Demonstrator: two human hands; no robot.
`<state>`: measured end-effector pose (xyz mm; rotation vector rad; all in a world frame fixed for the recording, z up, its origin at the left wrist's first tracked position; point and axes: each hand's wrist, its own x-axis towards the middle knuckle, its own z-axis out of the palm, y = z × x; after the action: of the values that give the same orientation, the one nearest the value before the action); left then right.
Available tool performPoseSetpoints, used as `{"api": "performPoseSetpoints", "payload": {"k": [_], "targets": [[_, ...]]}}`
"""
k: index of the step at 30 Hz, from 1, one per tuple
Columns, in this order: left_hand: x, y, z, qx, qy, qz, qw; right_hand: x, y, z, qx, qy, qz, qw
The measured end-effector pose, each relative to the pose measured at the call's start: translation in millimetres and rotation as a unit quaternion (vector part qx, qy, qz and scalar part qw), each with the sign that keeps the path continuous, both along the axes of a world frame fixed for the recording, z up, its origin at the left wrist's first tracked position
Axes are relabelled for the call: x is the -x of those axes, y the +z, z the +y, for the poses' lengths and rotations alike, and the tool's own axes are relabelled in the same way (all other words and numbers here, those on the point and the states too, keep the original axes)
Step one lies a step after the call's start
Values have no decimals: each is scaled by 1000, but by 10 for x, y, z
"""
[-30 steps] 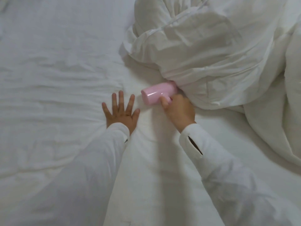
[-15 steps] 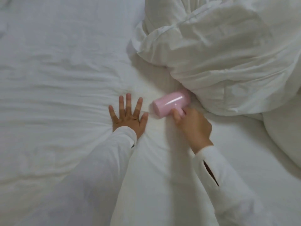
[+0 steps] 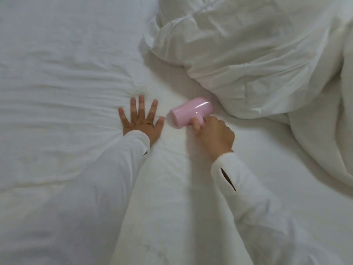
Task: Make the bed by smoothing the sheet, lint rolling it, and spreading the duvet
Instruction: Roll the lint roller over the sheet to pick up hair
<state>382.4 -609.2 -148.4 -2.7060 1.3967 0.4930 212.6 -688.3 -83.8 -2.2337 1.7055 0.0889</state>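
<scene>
Your left sleeve (image 3: 86, 188): white, long, loosely creased, coming in from the bottom edge, with the cuff ending at the wrist. Your right sleeve (image 3: 263, 213): white too, entering from the lower right, with a dark open slit at the cuff. The two sleeves are apart.

Count, bed top:
1 sheet (image 3: 66, 64), 1 bunched duvet (image 3: 257, 54), 1 pink lint roller (image 3: 191, 112), 2 hands: left hand (image 3: 141, 121), right hand (image 3: 214, 135); 2 white sleeves (image 3: 107, 178).
</scene>
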Motion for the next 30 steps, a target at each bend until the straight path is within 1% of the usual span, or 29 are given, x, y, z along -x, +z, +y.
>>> {"api": "performPoseSetpoints", "payload": {"k": [2, 3, 8, 10, 12, 14, 16, 18, 19, 20, 21, 22, 24, 27, 30], "targets": [[101, 101, 57, 0, 0, -19, 1000, 402, 78, 248, -10, 0, 18, 1000], [196, 158, 112, -3, -1, -12, 1000, 592, 119, 367, -17, -6, 22, 1000], [911, 434, 640, -21, -85, 68, 994, 1273, 351, 870, -67, -49, 45, 996], [983, 570, 768, 5, -89, 116, 989, 1445, 474, 963, -72, -57, 47, 995], [967, 700, 839, 51, -69, 155, 984, 1561, 629, 1020, -71, -69, 40, 994], [967, 768, 848, 66, -69, 153, 984, 1610, 757, 1041, -73, -88, 8, 993], [1053, 741, 772, 58, -107, 146, 982, 1595, 778, 974, -69, -108, -57, 990], [1226, 666, 661, 47, -151, 135, 978, 1551, 716, 829, -72, -120, -143, 980], [1331, 621, 622, 42, -158, 130, 978, 1544, 642, 742, -70, -112, -174, 976], [1439, 563, 610, 35, -150, 127, 980, 1547, 543, 663, -67, -100, -184, 976], [1539, 493, 623, 24, -138, 128, 982, 1560, 436, 602, -66, -83, -170, 980], [1631, 419, 657, 9, -131, 123, 984, 1585, 327, 569, -65, -66, -135, 986], [1716, 302, 710, -10, -140, 82, 987, 1651, 176, 616, -62, -40, -67, 995], [1679, 265, 706, -21, -145, 65, 987, 1899, 161, 952, -76, -32, -36, 996], [1727, 361, 668, -44, -144, 44, 988, 2267, 258, 1375, -104, -49, 3, 993]]}}
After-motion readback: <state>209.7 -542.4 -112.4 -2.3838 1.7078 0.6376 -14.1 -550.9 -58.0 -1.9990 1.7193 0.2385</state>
